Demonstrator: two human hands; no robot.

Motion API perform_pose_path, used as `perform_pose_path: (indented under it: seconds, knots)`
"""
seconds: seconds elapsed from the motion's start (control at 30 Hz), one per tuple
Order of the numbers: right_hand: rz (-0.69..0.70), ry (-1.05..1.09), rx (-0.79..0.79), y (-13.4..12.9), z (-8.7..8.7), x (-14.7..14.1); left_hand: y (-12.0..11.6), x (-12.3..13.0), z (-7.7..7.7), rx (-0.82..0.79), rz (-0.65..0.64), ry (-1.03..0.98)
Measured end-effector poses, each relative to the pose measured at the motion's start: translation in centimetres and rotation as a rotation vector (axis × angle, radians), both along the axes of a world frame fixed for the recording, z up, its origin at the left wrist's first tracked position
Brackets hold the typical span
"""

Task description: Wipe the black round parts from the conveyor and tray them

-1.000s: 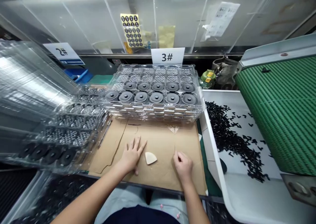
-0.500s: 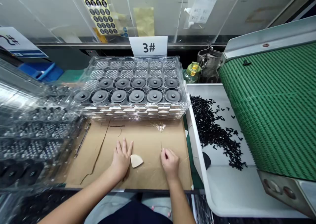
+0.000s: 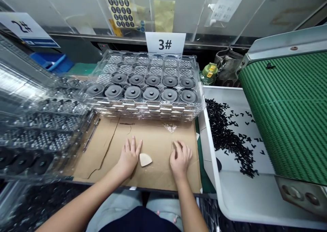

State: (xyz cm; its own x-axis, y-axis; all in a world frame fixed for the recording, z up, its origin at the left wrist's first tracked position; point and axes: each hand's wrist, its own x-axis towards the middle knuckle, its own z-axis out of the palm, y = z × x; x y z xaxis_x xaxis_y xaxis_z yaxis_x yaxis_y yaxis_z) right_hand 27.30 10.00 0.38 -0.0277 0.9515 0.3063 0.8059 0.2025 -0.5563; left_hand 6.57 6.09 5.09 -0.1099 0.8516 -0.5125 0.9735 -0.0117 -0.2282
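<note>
My left hand (image 3: 129, 158) lies on the brown cardboard sheet (image 3: 155, 136) with its fingers stretched and spread, holding nothing. Just right of it, close to the thumb, is a small cream wedge-shaped piece (image 3: 145, 159) with one rounded side. Farther right on the cardboard rests my right hand (image 3: 181, 160). Its fingers are curved and a gap shows between thumb and forefinger, with no object visible there. Beyond both hands stands a stack of clear plastic trays (image 3: 143, 106). Round dark-grey discs (image 3: 151, 93) with centre knobs fill the top tray's two near rows.
At right, a white bin (image 3: 213, 187) holds a heap of small black parts (image 3: 224, 133) below a green conveyor belt (image 3: 298, 116). More clear trays (image 3: 43, 129) are stacked at left. A pen-like stick (image 3: 91, 135) lies on the cardboard. A green bottle (image 3: 209, 73) stands behind.
My right hand has gone from a closed fist to loosened, partly parted fingers. My left hand stays spread beside the cream piece. The whole view has shifted slightly.
</note>
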Motion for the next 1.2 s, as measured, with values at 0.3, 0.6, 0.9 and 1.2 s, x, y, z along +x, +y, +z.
perform_pose_path:
  seconds: [0.3,0.6,0.9,1.2]
  knots:
    - [0.069,-0.101,-0.085,-0.1,-0.1,-0.5,-0.3,-0.7,-0.1,-0.029,-0.027,0.012]
    - [0.105,-0.088,-0.199,-0.2,-0.5,-0.7,-0.5,-1.0,0.1,-0.065,-0.084,0.113]
    - [0.115,-0.018,-0.217,-0.4,-0.9,-0.8,-1.2,-1.2,-1.0,0.033,-0.125,0.146]
    - [0.010,-0.018,-0.127,-0.2,-1.2,-0.7,-1.9,-2.5,-3.1,0.177,-0.204,0.132]
